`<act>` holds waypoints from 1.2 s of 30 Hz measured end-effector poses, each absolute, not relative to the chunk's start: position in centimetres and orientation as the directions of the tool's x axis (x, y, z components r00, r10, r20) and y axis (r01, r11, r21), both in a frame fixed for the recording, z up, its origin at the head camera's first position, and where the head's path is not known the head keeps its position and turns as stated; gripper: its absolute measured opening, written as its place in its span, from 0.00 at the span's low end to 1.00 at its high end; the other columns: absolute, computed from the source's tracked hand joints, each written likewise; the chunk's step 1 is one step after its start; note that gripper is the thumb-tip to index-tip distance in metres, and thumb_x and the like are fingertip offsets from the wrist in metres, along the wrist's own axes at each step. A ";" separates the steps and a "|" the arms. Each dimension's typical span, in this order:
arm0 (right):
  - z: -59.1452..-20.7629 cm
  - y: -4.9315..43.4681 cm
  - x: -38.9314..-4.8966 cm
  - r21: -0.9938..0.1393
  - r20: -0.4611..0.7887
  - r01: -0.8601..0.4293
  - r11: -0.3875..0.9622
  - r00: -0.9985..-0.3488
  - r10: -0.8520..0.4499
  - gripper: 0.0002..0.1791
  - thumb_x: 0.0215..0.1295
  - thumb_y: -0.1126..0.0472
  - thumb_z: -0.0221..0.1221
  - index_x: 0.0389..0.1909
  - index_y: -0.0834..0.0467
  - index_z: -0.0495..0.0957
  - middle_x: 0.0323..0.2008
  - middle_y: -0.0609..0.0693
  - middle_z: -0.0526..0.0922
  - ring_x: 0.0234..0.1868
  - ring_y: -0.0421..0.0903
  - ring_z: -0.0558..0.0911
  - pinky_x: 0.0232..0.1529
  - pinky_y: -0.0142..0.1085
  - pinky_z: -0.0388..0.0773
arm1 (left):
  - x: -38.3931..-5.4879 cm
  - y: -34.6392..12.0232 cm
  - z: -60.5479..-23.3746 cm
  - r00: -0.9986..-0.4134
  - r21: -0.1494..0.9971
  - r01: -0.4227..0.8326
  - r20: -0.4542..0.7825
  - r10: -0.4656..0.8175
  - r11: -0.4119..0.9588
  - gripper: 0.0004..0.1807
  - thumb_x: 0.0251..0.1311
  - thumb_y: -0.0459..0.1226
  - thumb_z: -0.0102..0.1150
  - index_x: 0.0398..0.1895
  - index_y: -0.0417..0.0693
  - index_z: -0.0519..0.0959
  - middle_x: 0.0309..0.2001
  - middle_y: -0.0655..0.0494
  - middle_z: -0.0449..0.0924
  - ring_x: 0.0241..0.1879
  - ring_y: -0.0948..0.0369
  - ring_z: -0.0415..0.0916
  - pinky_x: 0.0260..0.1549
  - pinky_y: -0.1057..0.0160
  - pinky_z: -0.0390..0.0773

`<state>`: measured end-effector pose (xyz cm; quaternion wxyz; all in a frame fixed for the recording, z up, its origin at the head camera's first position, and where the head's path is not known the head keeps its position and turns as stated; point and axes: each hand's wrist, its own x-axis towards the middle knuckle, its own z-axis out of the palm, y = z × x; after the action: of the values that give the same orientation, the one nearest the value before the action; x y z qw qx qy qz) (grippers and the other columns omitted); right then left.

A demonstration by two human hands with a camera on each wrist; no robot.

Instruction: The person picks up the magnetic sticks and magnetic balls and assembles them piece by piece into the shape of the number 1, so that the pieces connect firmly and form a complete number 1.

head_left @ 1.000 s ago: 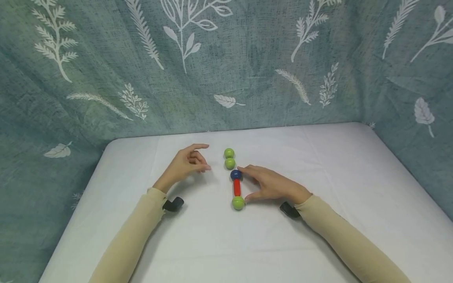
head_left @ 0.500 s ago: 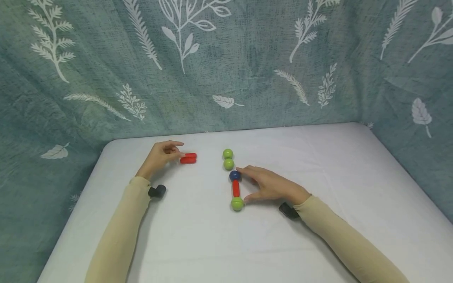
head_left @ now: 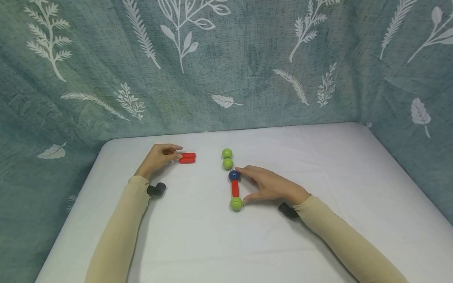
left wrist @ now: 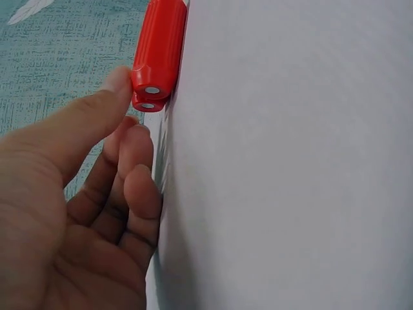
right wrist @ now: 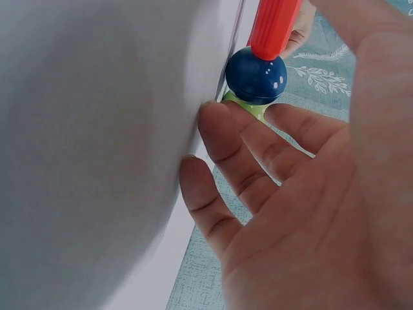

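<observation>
My left hand is at the near-left end of two red ribbed rods lying side by side on the table. Its thumb touches or nearly touches their ends, the index reaches over them, and the other fingers are bent underneath. A red rod joins a blue ball to a green ball in one line. My right hand rests to its right, fingers loosely spread, thumb by the green ball and index by the blue. The left wrist view shows metal discs in the rod ends.
Two loose green balls, one behind the other, sit beyond the blue ball. A white cloth covers the table. Behind it hangs a green-blue curtain with white leaf prints.
My left hand has drawn leftward from near the green balls, uncovering the two red rods, and has stayed beside them for the last half second. The right hand has held its place.
</observation>
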<state>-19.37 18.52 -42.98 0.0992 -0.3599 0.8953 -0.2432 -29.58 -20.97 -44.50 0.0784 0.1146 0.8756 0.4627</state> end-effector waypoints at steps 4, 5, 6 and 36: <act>-43.0 18.4 -19.4 -0.508 -0.001 -0.598 0.620 -0.720 -0.694 0.53 0.50 0.38 0.71 0.74 0.54 0.60 0.52 0.45 0.75 0.42 0.41 0.71 0.48 0.36 0.71 | -29.3 -21.1 -44.5 -0.962 0.821 0.132 -0.029 0.273 0.555 0.19 0.60 0.43 0.67 0.53 0.49 0.83 0.39 0.47 0.81 0.33 0.58 0.70 0.28 0.68 0.72; -43.0 18.4 -19.4 -0.506 -0.001 -0.599 0.621 -0.720 -0.694 0.53 0.50 0.38 0.71 0.74 0.54 0.60 0.52 0.45 0.75 0.42 0.41 0.71 0.47 0.35 0.71 | -29.3 -21.1 -44.5 -0.961 0.819 0.137 -0.026 0.275 0.557 0.18 0.60 0.43 0.67 0.53 0.49 0.83 0.39 0.48 0.81 0.33 0.58 0.70 0.28 0.68 0.72; -43.0 18.4 -19.4 -0.504 0.000 -0.600 0.621 -0.719 -0.695 0.53 0.50 0.38 0.71 0.74 0.54 0.60 0.52 0.45 0.75 0.42 0.41 0.71 0.47 0.35 0.71 | -29.2 -21.1 -44.5 -0.962 0.817 0.139 -0.024 0.273 0.560 0.18 0.60 0.43 0.67 0.52 0.50 0.83 0.38 0.49 0.81 0.33 0.58 0.71 0.28 0.68 0.72; -43.1 18.4 -19.4 -0.501 -0.006 -0.596 0.627 -0.722 -0.692 0.52 0.51 0.39 0.71 0.74 0.53 0.60 0.53 0.45 0.75 0.44 0.41 0.70 0.49 0.36 0.71 | -27.4 -20.4 -43.5 -0.932 0.823 0.240 0.048 0.358 0.515 0.15 0.52 0.39 0.74 0.42 0.42 0.87 0.39 0.45 0.82 0.39 0.57 0.76 0.38 0.68 0.75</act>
<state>-19.40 18.41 -43.13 0.0993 -0.3593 0.8964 -0.2398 -27.44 -20.38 -43.50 0.0640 0.1724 0.8680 0.4612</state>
